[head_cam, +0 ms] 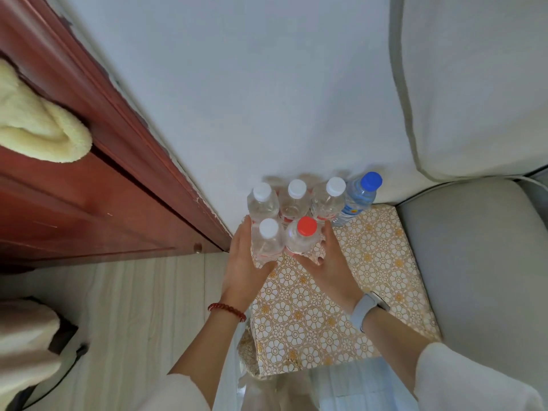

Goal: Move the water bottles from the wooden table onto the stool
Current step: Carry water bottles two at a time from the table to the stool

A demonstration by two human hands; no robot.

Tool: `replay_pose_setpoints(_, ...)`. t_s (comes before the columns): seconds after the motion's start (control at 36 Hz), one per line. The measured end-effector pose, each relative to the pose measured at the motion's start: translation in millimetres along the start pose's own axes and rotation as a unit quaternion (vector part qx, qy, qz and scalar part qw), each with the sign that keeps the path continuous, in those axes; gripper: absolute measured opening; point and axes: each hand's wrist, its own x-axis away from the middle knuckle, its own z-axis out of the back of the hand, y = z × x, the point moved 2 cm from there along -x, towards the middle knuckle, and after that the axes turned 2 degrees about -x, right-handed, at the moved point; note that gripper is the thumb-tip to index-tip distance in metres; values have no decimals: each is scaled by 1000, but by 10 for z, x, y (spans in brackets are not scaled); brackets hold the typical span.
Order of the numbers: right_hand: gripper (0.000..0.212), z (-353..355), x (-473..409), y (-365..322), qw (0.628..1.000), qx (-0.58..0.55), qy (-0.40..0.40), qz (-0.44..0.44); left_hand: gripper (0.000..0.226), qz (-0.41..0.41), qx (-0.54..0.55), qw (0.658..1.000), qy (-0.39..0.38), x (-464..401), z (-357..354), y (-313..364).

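Several clear water bottles stand upright at the far corner of a surface covered in a gold floral cloth (341, 307). My left hand (243, 268) is wrapped around a white-capped bottle (268, 241) in the front row. My right hand (332, 262) grips the red-capped bottle (302, 238) beside it. Behind them stand three more white-capped bottles (293, 200). A blue-capped bottle (360, 197) stands at the back right, against the wall.
A dark red wooden cabinet (89, 185) runs along the left, with a pale yellow towel (38, 126) hanging on it. A grey cushioned seat (480, 262) lies to the right. The white wall (252, 99) rises behind the bottles. Pale floorboards (133, 315) lie at the lower left.
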Motion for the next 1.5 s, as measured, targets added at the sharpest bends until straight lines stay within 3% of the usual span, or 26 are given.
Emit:
replay_pose_setpoints(0.14, 54, -16, 396, -59, 987, 113, -56, -101, 76, 79, -21, 996, 19, 463, 145, -14)
replay_pose_setpoints(0.22, 37, -182, 679, -240, 978, 134, -120, -106, 56, 122, -17, 991, 57, 898, 359, -45)
replay_pose_setpoints(0.36, 31, -738, 1234, -742, 956, 180, -227, -45, 44, 200, -11, 972, 124, 1808, 938, -209)
replay_pose_setpoints(0.47, 28, -1413, 1836, -1135, 926, 229, -295, 54, 40, 238, -21, 944, 229, 2773, 1580, -436)
replay_pose_setpoints(0.67, 24, -2778, 3754, -1554, 854, 249, -418, 184, 36, 312, -66, 843, 434, 5250, 2502, -816)
replay_pose_setpoints(0.83, 22, -3747, 6032, -1428, 750, 244, -560, 253, 31, 400, -69, 738, 539, 7838, 2649, -1133)
replay_pose_setpoints(0.94, 21, -4207, 7573, -1195, 657, 247, -657, 276, 29, 458, -44, 632, 624, 9464, 2442, -1218)
replay_pose_setpoints(1.06, 23, -4515, 8913, -861, 542, 277, -733, 305, 26, 516, -19, 517, 683, 10782, 1997, -1218)
replay_pose_setpoints(1.31, 26, -5008, 11616, 79, 275, 308, -821, 395, 27, 611, -5, 301, 732, 13133, 1091, -1221)
replay_pose_setpoints(1.5, 30, -5300, 13868, 558, 134, 262, -852, 433, 27, 659, -7, 184, 730, 14918, 976, -1236)
